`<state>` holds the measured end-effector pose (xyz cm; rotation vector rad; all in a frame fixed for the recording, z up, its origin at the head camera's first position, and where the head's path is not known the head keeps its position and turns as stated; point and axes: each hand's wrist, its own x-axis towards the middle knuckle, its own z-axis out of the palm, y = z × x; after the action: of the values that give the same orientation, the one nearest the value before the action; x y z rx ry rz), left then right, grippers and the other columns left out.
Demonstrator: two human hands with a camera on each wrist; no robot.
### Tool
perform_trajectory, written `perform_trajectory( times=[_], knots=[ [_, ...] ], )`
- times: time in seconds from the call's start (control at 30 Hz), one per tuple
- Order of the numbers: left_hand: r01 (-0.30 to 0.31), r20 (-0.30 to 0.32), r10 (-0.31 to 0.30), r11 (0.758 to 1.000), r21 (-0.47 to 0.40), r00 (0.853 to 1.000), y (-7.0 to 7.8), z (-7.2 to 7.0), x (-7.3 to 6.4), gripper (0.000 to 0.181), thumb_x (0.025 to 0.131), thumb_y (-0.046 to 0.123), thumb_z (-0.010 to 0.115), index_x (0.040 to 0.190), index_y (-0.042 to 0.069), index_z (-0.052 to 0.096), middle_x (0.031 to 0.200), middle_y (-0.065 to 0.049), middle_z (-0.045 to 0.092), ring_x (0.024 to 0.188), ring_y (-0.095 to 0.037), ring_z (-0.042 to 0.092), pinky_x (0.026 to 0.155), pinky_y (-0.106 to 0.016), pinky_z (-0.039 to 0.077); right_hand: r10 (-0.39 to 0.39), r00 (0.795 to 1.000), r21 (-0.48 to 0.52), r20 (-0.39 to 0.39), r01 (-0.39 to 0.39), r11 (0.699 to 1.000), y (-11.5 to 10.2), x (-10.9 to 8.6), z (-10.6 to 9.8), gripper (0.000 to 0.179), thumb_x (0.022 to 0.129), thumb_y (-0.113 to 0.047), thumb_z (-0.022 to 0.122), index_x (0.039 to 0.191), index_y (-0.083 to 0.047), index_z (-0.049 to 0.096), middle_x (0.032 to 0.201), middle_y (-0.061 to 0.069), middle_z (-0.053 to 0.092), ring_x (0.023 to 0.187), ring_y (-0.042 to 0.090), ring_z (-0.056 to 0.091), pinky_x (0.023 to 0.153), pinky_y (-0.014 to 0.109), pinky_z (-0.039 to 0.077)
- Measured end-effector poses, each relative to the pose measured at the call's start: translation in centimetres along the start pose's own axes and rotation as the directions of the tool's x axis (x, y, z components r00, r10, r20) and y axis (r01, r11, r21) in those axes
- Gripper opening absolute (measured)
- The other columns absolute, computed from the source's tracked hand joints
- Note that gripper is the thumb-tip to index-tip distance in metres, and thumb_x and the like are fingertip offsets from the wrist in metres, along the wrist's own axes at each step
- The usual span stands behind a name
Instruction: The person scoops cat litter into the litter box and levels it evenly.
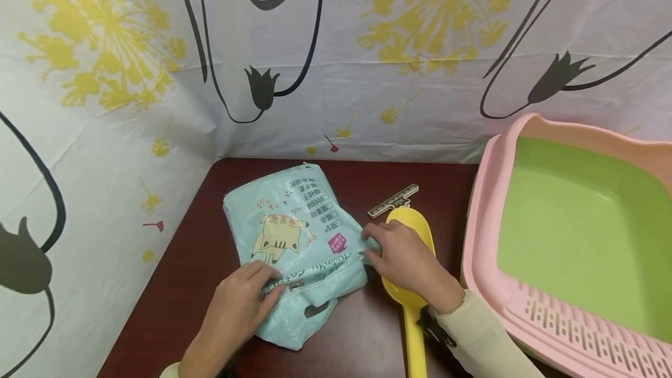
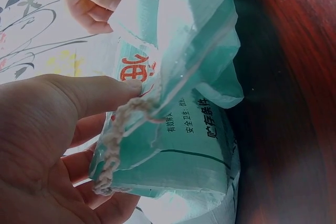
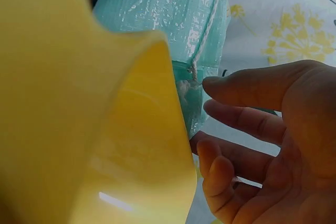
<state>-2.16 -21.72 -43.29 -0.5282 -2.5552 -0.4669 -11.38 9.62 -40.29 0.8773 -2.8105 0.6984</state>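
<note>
Head view forward and down, wrist views close, sideways, all sharing bag

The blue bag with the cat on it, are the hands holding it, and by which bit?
Yes, the left hand and the right hand both hold the blue bag, pinching it at opposite sides of its stitched end.

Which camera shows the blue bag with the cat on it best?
The head view, because nearly all of the blue bag shows there, cat picture included. The left wrist view has only a close-up of part of it, with red writing. The right wrist view shows just a piece beyond the yellow scoop.
</note>
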Motion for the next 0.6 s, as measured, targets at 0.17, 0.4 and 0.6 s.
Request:
perform_trajectory(
  times=[0.17,0.4,0.6],
  knots=[
    [0.004,0.006,-0.004,1.000,0.000,1.000,0.05,-0.07,0.05,0.033,0.073,0.007,0.103,0.090,0.017,0.076,0.088,0.005,0.070,0.079,-0.014,0.070,0.064,-0.035,0.060,0.012,1.000,0.015,0.010,-0.012,1.000,-0.11,-0.40,-0.03,0.019,0.091,-0.007,0.087,0.108,-0.010,0.079,0.092,0.001,0.077,0.077,0.016,0.058,0.068,0.033,0.051],
    [0.022,0.019,-0.022,1.000,-0.003,1.000,0.12,-0.15,0.04,0.032,0.074,0.007,0.103,0.090,0.017,0.076,0.088,0.004,0.070,0.079,-0.013,0.069,0.065,-0.035,0.060,-0.004,1.000,0.027,0.003,0.004,1.000,-0.11,-0.83,0.08,0.018,0.090,-0.005,0.087,0.105,-0.011,0.080,0.096,0.001,0.079,0.081,0.017,0.063,0.070,0.034,0.054],
    [0.020,0.012,-0.020,1.000,-0.001,1.000,0.13,-0.08,-0.03,0.033,0.073,0.007,0.103,0.090,0.017,0.076,0.088,0.004,0.070,0.079,-0.014,0.070,0.065,-0.035,0.060,-0.017,1.000,0.036,0.007,0.016,0.999,-0.08,-0.98,0.05,0.019,0.091,-0.004,0.086,0.107,-0.012,0.080,0.099,0.001,0.080,0.084,0.019,0.066,0.073,0.036,0.056]
  ],
)
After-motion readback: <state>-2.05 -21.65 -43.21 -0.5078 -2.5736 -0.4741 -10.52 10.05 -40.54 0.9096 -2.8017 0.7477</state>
